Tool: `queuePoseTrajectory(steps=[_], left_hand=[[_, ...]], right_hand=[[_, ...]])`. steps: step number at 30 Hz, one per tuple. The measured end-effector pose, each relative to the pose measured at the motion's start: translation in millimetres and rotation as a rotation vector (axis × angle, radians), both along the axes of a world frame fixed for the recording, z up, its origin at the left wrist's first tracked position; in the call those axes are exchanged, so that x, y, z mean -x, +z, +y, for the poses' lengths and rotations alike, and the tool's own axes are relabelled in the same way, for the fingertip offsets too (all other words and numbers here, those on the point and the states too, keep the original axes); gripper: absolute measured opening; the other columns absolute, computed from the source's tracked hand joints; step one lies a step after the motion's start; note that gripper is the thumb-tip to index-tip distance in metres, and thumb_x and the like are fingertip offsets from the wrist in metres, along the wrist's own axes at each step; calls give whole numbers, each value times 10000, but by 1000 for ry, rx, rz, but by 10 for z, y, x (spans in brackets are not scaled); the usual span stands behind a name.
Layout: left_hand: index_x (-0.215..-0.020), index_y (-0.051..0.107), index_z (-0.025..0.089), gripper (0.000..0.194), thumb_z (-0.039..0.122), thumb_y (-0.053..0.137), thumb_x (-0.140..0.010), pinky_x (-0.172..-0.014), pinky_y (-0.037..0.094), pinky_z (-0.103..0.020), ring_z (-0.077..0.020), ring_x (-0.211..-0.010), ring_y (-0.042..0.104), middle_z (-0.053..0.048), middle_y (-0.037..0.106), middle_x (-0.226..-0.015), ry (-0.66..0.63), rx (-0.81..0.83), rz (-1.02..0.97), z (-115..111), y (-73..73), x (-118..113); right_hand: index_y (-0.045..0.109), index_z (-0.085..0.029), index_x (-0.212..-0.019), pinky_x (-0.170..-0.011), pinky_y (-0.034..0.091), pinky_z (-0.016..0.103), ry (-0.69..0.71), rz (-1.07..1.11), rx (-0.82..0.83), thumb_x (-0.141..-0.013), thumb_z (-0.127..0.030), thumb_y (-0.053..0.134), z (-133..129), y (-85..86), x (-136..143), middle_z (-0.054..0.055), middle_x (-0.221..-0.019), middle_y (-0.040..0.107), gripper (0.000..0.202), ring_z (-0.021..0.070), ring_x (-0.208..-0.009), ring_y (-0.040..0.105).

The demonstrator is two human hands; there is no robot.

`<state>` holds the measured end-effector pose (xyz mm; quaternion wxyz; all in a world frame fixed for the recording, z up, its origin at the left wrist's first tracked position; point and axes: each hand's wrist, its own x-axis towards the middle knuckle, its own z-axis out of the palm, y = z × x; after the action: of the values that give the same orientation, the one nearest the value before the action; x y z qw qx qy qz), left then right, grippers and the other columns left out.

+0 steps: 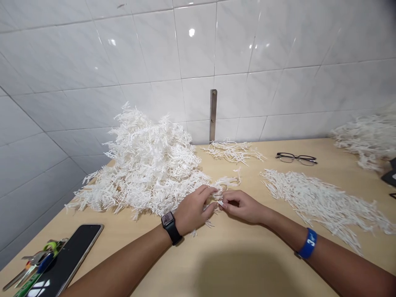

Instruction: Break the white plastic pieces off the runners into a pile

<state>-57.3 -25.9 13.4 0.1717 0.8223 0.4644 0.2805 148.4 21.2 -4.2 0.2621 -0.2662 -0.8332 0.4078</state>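
Observation:
My right hand (243, 206) is closed in a pinch on a small white strand piece (220, 203). Just left of it, my left hand (194, 210) curls its thumb and forefinger around more white strands, close to my right fingertips. Part of what the left fingers grip is hidden behind them. Behind and left of the hands rises a big tangled heap of white branched strands (148, 156). A few loose strands (227, 181) lie just beyond my fingertips. Their material cannot be made out.
A flat spread of straighter white strands (315, 202) lies on the right, with glasses (297, 158) behind it. Thin strands (233, 152) lie near the tiled wall (198, 49). Another pile (368, 136) stands far right. A phone (71, 255) and keys (38, 258) lie front left.

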Motion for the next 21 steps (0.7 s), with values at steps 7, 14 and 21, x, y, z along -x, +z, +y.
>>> queuePoseTrajectory(steps=[7,14,21], left_hand=[[-1360,419,196,448,206,492,-919,-868,494,-327,-182,-966,567,-100,535,-1196,140,-83,-142,30,-29,20],[-1363,401,206,446,192,473,-923,-868,513,-331,-163,-926,565,-105,498,-1222,108,-84,-158,35,-43,18],[-1370,398,217,448,203,477,-930,-906,489,-367,-174,-936,559,-96,511,-1198,106,-84,-159,40,-58,21]], right_hand=[[375,-201,-567,-560,260,270,-530,-281,-333,-843,-234,486,55,-70,-39,-14,-558,472,299,131,-542,413],[395,-203,-508,-562,285,297,-658,-374,-438,-927,-324,435,82,-29,-80,-2,-483,467,438,136,-480,407],[634,-178,-1165,-1008,418,397,-233,-288,-635,-944,-225,410,-51,-29,24,121,-1257,632,318,243,-1195,544]])
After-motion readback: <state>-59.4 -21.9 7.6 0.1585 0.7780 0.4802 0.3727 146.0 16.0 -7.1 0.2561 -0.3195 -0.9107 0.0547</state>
